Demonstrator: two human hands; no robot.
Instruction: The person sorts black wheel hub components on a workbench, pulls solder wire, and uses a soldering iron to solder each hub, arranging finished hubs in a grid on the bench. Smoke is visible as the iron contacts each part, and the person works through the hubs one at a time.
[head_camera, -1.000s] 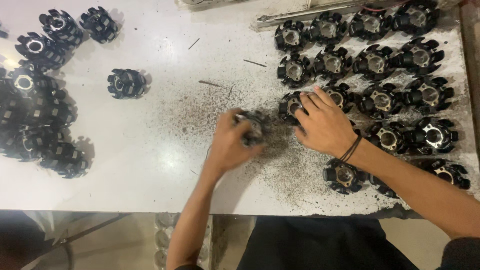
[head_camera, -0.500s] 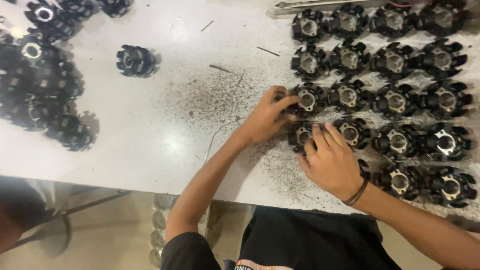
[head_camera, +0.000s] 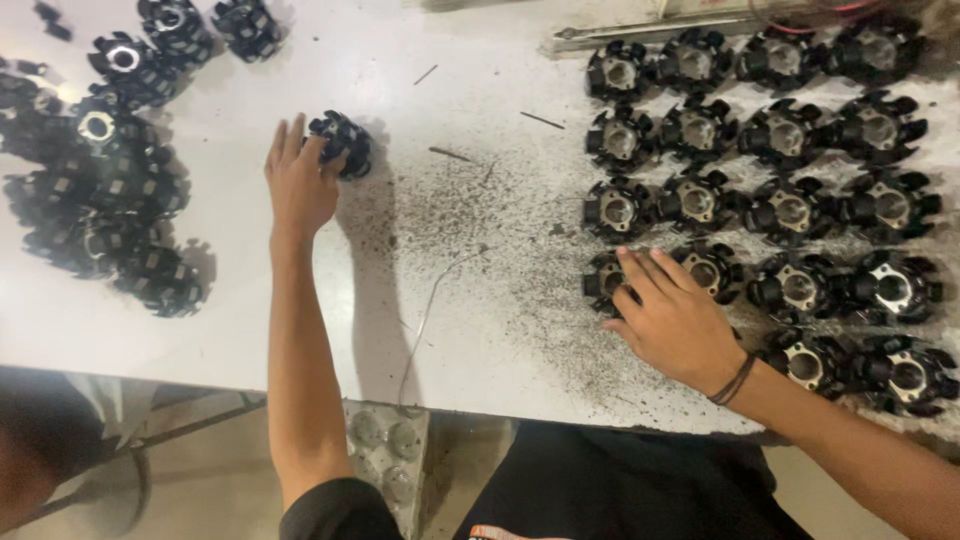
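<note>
On the bench's (head_camera: 480, 330) far left, the left hand (head_camera: 298, 185) had reached out, fingers closing on a lone black rotor part (head_camera: 342, 143); the right hand (head_camera: 675, 318) rested open-fingered on a near-row part (head_camera: 604, 280).

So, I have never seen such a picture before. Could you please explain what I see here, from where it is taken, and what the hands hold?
There is no machine: a person works with two bare hands. The camera sits on the person's head and looks down at a white table. The left hand reaches out and grips one loose black part, round with teeth like a small rotor. The right hand rests flat on a part in the rows of similar parts, laid out neatly on the right. A loose pile of the same parts lies on the left. Dark metal dust and a thin wire lie between them.
</note>
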